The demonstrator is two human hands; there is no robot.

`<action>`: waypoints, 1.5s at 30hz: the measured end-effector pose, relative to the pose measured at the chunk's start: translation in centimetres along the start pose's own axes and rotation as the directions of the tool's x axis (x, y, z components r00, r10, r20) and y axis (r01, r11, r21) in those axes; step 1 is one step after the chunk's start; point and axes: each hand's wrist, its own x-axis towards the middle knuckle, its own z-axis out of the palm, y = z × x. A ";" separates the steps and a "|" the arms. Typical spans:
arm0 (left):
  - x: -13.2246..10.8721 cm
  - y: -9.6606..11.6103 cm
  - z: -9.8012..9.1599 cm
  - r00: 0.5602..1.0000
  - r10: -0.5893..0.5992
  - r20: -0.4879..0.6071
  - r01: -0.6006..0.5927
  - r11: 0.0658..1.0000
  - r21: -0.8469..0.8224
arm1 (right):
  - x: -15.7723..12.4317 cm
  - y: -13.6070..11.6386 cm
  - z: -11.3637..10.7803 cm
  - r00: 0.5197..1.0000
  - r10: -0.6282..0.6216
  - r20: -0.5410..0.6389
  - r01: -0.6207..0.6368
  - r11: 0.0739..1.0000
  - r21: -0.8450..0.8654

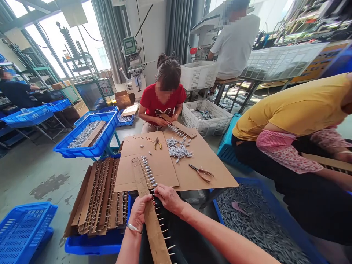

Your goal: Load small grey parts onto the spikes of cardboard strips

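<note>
A long cardboard strip [154,231] with a row of thin pins along its right edge slants up from my lap onto the table. My left hand [139,211] is closed around the strip's left side, thumb on top. My right hand [169,199] pinches at the pin edge just beside it; what lies between its fingertips is hidden. Beyond the hands, the strip's far pins carry small grey pointed pieces [148,171], while the pins nearer me are bare. A pile of similar grey pieces [177,149] lies on the cardboard-covered table [217,179].
Pliers [198,171] lie right of my hands; yellow-handled pliers [157,143] lie farther back. Opposite sits a person in red [162,101] holding another strip. A person in yellow [297,106] bends at right, beside a bin of dark pieces [247,209]. Stacked pinned strips [101,198] stand left.
</note>
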 end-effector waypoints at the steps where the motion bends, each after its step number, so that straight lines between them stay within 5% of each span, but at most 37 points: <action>1: 0.0 0.0 0.0 1.000 0.002 0.001 -0.002 1.000 -0.001 | 0.1 0.0 -0.3 1.000 -0.011 0.016 0.011 1.000 -0.009; 5: 0.0 0.0 -0.1 1.000 -0.007 0.015 0.007 1.000 0.002 | 1.8 1.3 -3.5 0.989 0.011 0.147 0.007 0.992 -0.124; 9: -0.3 0.1 -0.3 0.999 0.003 0.043 -0.003 1.000 0.010 | 4.9 4.5 -9.0 0.933 0.359 -0.001 -0.320 0.832 -0.454; 14: -1.2 0.5 -0.3 0.998 -0.024 0.050 0.024 1.000 0.002 | 6.9 8.0 -12.3 0.916 0.400 0.026 -0.338 0.805 -0.487; 20: -2.1 0.0 -0.2 0.996 -0.022 0.085 0.021 1.000 0.011 | 4.2 5.6 -9.7 0.945 0.325 0.026 -0.287 0.868 -0.406; 24: -1.9 -0.5 -0.1 0.998 -0.007 0.060 0.007 1.000 -0.010 | 0.7 1.7 -5.9 0.990 0.123 0.065 -0.118 0.989 -0.085; 27: -1.8 -0.7 0.0 0.999 0.004 0.034 -0.003 1.000 -0.028 | -1.1 -0.3 -3.5 0.993 0.031 0.111 -0.036 0.999 0.040; 45: -1.9 -0.8 0.5 1.000 0.021 0.004 -0.021 0.999 -0.043 | -1.9 -0.4 -1.1 0.986 0.108 0.124 -0.108 0.994 -0.001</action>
